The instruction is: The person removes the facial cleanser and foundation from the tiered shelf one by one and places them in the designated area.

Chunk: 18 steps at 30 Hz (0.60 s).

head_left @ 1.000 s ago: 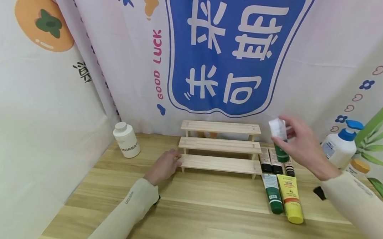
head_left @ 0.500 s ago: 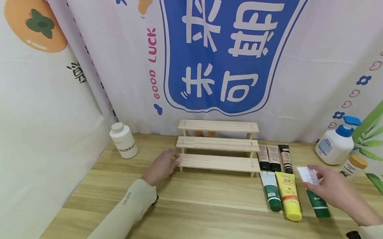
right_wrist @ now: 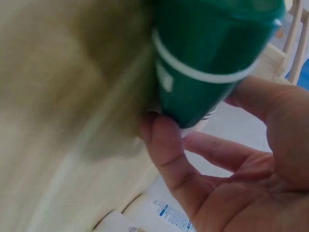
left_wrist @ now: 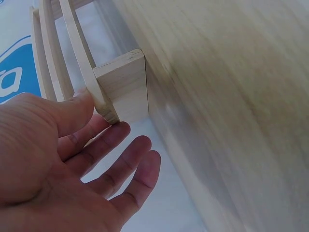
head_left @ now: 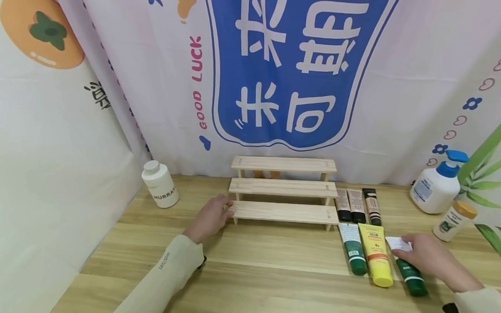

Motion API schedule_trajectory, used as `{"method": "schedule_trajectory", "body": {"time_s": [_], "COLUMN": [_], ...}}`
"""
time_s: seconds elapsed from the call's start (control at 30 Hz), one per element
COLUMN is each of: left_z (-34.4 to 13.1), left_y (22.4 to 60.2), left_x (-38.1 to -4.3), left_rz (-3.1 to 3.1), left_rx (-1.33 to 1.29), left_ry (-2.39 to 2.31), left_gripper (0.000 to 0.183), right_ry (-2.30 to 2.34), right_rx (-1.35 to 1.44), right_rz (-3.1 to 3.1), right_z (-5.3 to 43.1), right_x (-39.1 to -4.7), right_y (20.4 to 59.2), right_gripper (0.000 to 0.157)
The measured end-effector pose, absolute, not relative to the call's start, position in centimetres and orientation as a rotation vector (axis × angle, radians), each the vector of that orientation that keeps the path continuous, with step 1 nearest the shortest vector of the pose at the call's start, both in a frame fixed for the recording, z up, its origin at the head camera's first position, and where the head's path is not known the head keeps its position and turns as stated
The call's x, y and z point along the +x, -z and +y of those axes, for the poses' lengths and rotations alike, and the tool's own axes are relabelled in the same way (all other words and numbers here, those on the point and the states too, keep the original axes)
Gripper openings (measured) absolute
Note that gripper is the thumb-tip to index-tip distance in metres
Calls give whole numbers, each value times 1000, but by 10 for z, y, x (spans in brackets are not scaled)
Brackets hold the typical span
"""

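A three-tier wooden display rack [head_left: 282, 212] stands against the cloth backdrop. My left hand [head_left: 207, 218] holds the left end of its lowest board; in the left wrist view the thumb and index finger pinch the board's end [left_wrist: 107, 110], while the other fingers stay off it. At the right, my right hand [head_left: 432, 260] grips a green squeeze tube [head_left: 412, 278] with a white upper end. That tube lies low at the table, right of a yellow tube [head_left: 376, 255]. Its green cap end [right_wrist: 207, 43] fills the top of the right wrist view.
Another green-and-white tube [head_left: 353, 249] lies left of the yellow one. Behind them are two pinkish tubes [head_left: 357, 205] and a black-capped beige tube [head_left: 372, 206]. A pump bottle [head_left: 435, 190] and an orange-capped bottle [head_left: 455, 221] stand at right, a white bottle [head_left: 159, 184] at left.
My right hand has carried the green tube from above the small tubes rightward and down to the table beside the yellow tube. The left hand keeps its place on the rack.
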<state>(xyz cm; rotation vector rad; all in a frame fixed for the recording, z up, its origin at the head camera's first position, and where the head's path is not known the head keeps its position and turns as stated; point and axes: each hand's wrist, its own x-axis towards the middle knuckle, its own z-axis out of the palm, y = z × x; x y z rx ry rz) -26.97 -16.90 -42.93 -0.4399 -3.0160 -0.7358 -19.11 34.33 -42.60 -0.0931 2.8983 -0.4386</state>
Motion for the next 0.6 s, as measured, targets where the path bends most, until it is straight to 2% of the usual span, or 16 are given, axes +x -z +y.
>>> {"method": "schedule_trajectory", "body": {"time_s": [0.6], "left_z": [-173], "left_y": [427], "left_x": [-267], "left_rz": [-2985], "left_rx": [-480], "left_ry": [758], "left_gripper": [29], "right_ry": [449], "right_rx": [-71], "right_rz": [2898], "right_z": [343], "right_x": [-202], "right_y": [428], "right_gripper": [77]}}
